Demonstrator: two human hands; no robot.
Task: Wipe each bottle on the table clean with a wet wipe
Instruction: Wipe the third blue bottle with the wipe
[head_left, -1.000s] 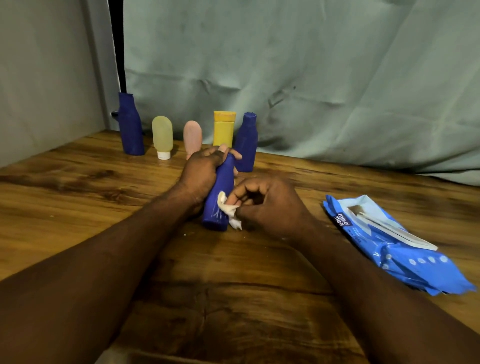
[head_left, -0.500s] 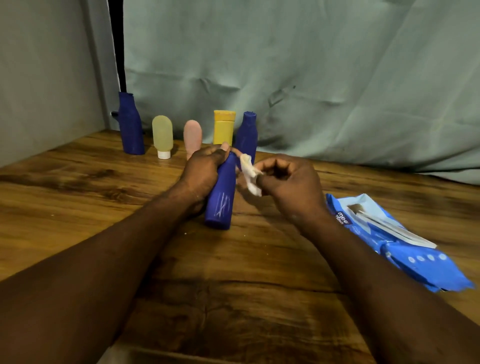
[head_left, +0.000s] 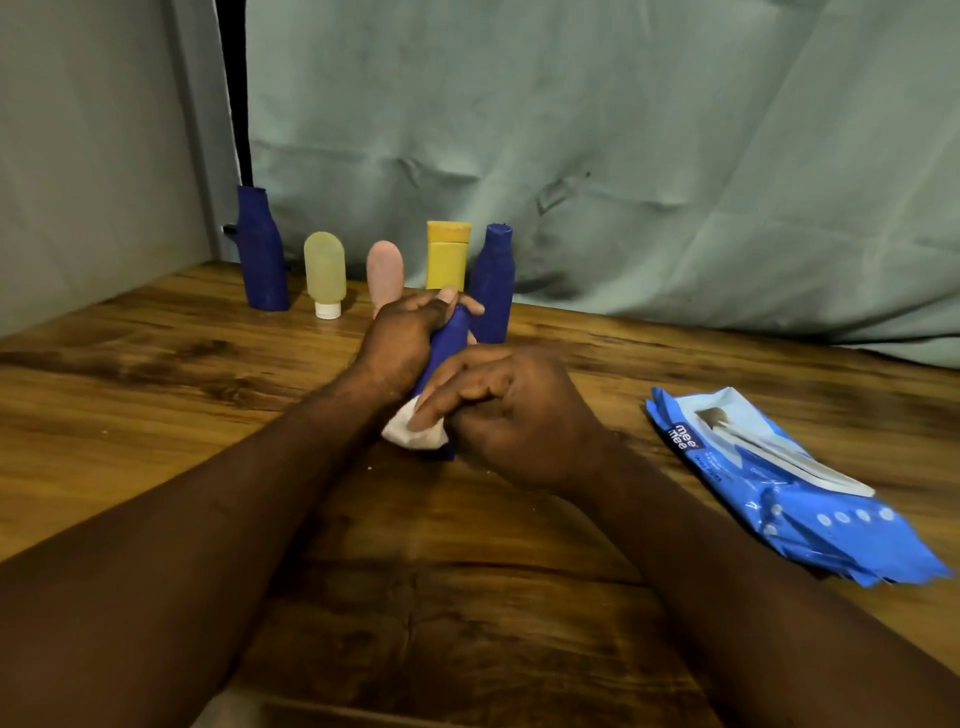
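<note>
Five bottles stand in a row at the back of the table (head_left: 156, 415), before a pale green cloth (head_left: 623, 156). From the left they are a tall dark blue bottle (head_left: 261, 249), a yellow-green bottle (head_left: 324, 270) standing on its white cap, a pink bottle (head_left: 385, 275), a yellow tube (head_left: 447, 257) and a second dark blue bottle (head_left: 492, 283).

Just in front of the pink and yellow ones, the left hand (head_left: 402, 343) grips the upper part of a sixth bottle (head_left: 448, 338), also blue, with fingers curled round it. This bottle tilts, its lower end down at the table near the middle.

A white wet wipe (head_left: 410, 434) lies bunched against its lower part. The right hand (head_left: 509, 410) holds the wipe there, fingers bent over it.

Well to the right, apart from both hands, a blue pack of wipes (head_left: 779, 483) lies flat on the table with its flap lifted.
</note>
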